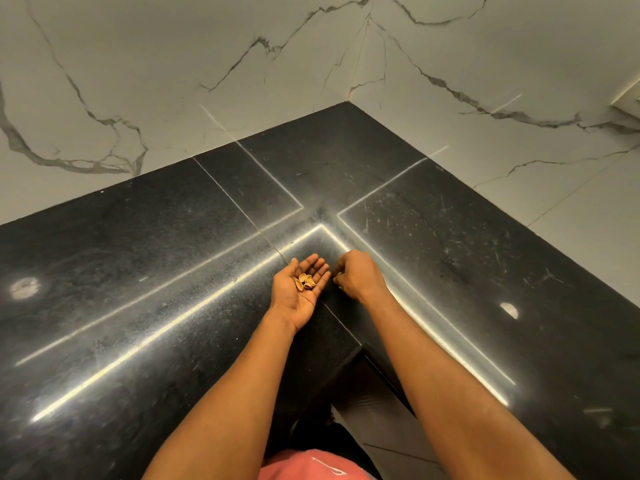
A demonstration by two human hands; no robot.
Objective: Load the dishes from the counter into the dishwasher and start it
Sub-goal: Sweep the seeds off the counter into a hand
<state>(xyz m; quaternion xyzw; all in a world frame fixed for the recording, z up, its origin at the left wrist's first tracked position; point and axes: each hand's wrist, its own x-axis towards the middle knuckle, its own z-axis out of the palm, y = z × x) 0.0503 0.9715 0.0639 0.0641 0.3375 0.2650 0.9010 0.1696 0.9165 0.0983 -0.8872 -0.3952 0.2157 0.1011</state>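
— What sits closest in?

— A strip of pink garment (304, 465) at the bottom edge. Two bare forearms reach away from it, over the near inner corner of the surface (138, 271).

— What kind of surface?

— Polished black stone, L-shaped. One arm of it runs left and the other right, and they meet at the far corner under a white marble wall (173, 81) with grey veins. Long streaks of light reflect along the stone, with a pale glare spot at the far left and another on the right. Below the inner corner a patch of dark floor (388, 431) shows.

— And the hands?

— The left hand (299, 289) is palm up over the middle of the surface. Its fingers (317, 266) are nearly straight, held together and slightly cupped. A small heap of pistachio shells (305, 281) lies in the palm at the base of those fingers.

— The other one?

— The right hand (356, 275) is just beside it on the right, knuckles up. Its fingers (341, 270) curl under and point toward the left palm. The tips look bunched, perhaps pinching, but the hand hides them and I cannot tell whether they hold anything.

— Do the hands touch?

— No, a narrow gap of black stone shows between them.
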